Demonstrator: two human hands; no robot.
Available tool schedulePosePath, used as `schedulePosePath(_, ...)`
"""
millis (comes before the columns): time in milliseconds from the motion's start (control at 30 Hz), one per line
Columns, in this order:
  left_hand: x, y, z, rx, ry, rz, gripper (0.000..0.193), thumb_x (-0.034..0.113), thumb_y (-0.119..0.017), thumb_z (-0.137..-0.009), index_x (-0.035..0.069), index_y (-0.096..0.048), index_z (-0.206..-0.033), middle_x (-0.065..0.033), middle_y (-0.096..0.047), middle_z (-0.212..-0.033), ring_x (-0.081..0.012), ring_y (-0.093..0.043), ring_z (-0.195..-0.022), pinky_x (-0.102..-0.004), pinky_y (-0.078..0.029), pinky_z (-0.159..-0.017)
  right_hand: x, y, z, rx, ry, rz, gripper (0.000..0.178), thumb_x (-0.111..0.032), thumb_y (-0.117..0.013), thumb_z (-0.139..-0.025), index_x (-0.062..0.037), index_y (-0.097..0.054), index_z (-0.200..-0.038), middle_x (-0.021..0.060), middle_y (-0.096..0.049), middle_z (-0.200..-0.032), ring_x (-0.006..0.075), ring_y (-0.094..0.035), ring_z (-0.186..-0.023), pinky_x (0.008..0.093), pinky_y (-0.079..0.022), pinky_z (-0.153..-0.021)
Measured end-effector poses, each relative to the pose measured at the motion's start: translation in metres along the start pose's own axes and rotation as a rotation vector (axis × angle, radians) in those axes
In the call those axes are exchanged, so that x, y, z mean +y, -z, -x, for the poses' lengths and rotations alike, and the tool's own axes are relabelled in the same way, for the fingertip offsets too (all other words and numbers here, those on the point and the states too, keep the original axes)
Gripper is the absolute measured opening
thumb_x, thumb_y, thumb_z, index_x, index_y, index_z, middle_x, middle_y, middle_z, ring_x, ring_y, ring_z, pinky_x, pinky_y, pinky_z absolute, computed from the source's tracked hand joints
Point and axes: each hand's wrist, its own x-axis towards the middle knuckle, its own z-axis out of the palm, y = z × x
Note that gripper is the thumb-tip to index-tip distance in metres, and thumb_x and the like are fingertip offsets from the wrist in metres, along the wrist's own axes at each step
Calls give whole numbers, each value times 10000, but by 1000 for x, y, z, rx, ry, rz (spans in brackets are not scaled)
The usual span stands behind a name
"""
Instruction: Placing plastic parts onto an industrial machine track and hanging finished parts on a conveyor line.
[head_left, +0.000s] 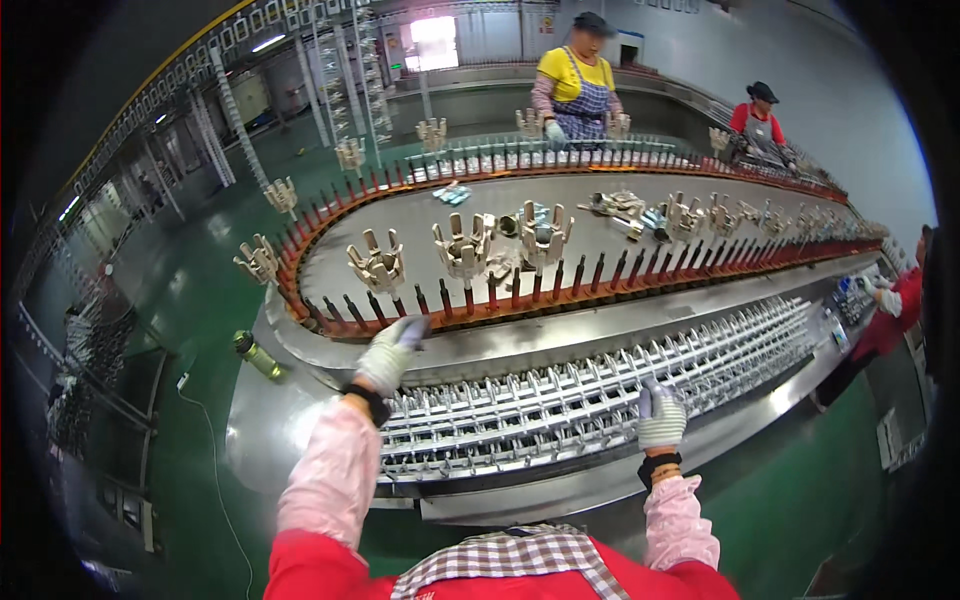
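My left hand [393,356], in a striped white glove with greyish fingertips, reaches over the near edge of the conveyor. Its fingers look stretched out, and no held thing shows. Just beyond stand dark upright rods [420,298] on an orange-brown conveyor track [560,298]. My right hand [661,416], gloved alike, is over rows of shiny metal parts [530,400] lined up along the near side. Its fingers are extended among these parts, and I see nothing gripped. Pale pronged fixtures [377,262] stand on some of the rods beyond my left hand.
A steel table [380,205] inside the track loop bears loose parts and cloths [452,193]. Across the line stands a person in yellow [580,85]; others in red work farther right. A green bottle [258,355] is at the left. Hanging racks [235,110] line the far left.
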Motion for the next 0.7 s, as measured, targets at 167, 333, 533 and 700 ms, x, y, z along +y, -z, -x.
schedulePosePath(167,-37,-99,-94,215,149,-324,588,361,-493,-895,59,-318,-1369,-183,-449,-1316,-309,-450,-1196,-334,-335,-994,44,-1,-2,73,3,-106,185,-96,-572,-814,-65,-608,-994,126,-612,-805,303,-587,-738,415,-463,-657)
schedulePosePath(333,-96,-122,-180,424,204,-296,372,257,-493,-872,67,-431,-1186,-125,-513,-1171,-274,-488,-1091,-352,-395,-896,71,-8,-7,59,-15,-126,183,-51,-544,-825,-57,-617,-993,141,-624,-836,290,-601,-743,381,-476,-676)
schedulePosePath(533,-64,-90,-177,618,-33,-1458,162,135,-479,-819,154,-630,-761,-38,-629,-709,-209,-622,-708,-349,-492,-644,93,-12,-5,74,62,-30,214,-6,-579,-777,-83,-621,-973,128,-614,-767,297,-576,-631,365,-465,-576)
schedulePosePath(700,63,-6,-61,512,-532,216,217,237,-495,-919,55,-600,-970,-10,-622,-710,-106,-544,-561,-211,-396,-473,105,-23,7,22,-243,-318,181,-53,-516,-866,-52,-634,-1003,124,-638,-811,207,-604,-705,315,-480,-653)
